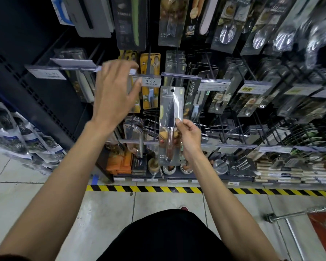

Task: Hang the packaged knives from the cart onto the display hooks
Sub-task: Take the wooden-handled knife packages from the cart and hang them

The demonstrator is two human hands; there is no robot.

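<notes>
Pinching the long clear-and-grey blister pack holding a dark-bladed, wooden-handled knife point(170, 117) at its right edge between thumb and fingertips, the right hand point(189, 137) held it upright in front of the rack. The pack's long axis ran vertically, blade tip up. Its small round hang hole point(172, 90) sat at the top end, well above the gripping fingers.

That hole lay just below a clear plastic label strip point(181, 75) at the front of a black wire display hook point(177, 59) carrying similar grey packs. This looked the likeliest peg, so the pack would need to rise and go in towards the rack.

The left hand point(115, 95) was higher and further left, fingers spread and holding nothing. Its thumb and forefinger were close to the white price tag marked 8.00 point(149, 81). Blur hid whether they touched it.

The right hand was plainly nearer the hook. The metal cart handle point(290, 211) showed low at the right.
</notes>
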